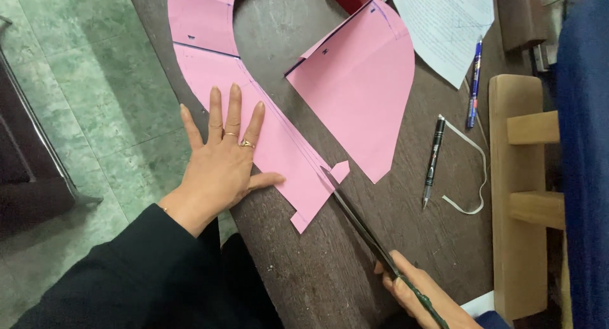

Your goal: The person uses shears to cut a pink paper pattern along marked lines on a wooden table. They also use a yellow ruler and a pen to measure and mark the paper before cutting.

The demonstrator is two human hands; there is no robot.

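Head view looks down on a dark wooden worktop [380, 240] whose left edge runs diagonally above a green tiled floor [95, 81]. Along that left edge lies a long curved pink paper pattern [279, 145], marked with dark drawn lines and running from the far end of the worktop down toward the near middle. Just right of it, apart from it, a second pink paper piece [361, 81] with a rounded right side lies toward the far middle. A wooden frame [517, 196] stands at the right edge, beside blue cloth. A white printed sheet [444, 24] rests at the far right corner.

A left hand [222, 164] in a black sleeve lies flat on the long pattern at the left edge, fingers spread wide and pressing the paper down, rings showing on two fingers. A right hand [419, 294] at the near edge is closed around the handle of long dark scissors [355, 218], whose blades reach up to the lower end of the long pattern, the tip at a small pink flap there.

A black pen [432, 161] and a blue pen [474, 81] lie right of the second piece, with a thin white strip [476, 170] curling between the black pen and the frame.
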